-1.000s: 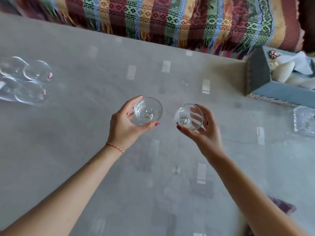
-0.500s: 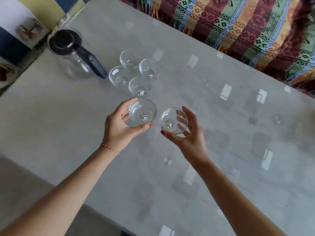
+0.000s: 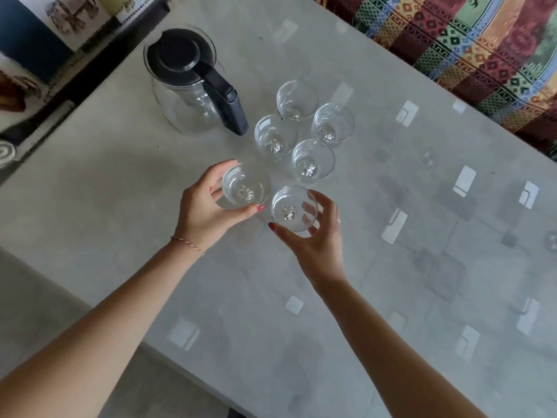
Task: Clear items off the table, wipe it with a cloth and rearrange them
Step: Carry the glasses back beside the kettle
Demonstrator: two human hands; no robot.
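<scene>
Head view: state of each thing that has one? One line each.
Jug: upright on the table, black lid on, looks empty.
Four glasses: upright on the table, clustered, empty.
Left glass: upright, empty, gripped by left hand.
Right glass: upright, empty, gripped by right hand.
Whether the held glasses touch the table: cannot tell.

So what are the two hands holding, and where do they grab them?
Each holds one clear glass by its side wall. The left hand wraps around one glass, and the right hand wraps around the other glass.
</scene>
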